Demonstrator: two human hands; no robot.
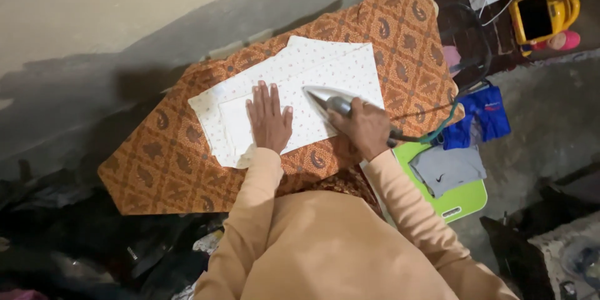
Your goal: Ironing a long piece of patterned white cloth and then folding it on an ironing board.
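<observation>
While my head camera looks straight down, my right hand (369, 128) covers most of the iron (331, 101), fingers wrapped tight around its handle, so I see only the pointed silver nose resting on the white dotted cloth (325, 69). My left hand (270, 119) lies open and flat, palm down, on that cloth's near edge, fingers spread. How many layers the cloth has I cannot tell; I count at least two overlapping panels. It lies on one orange patterned cover (387, 37). One green cord (437, 130) trails from under my right wrist. To the right sit one green board (465, 203) bearing one grey garment (447, 169), and one blue garment (484, 115) beside it. The far top-right clutter is too small to make out.
</observation>
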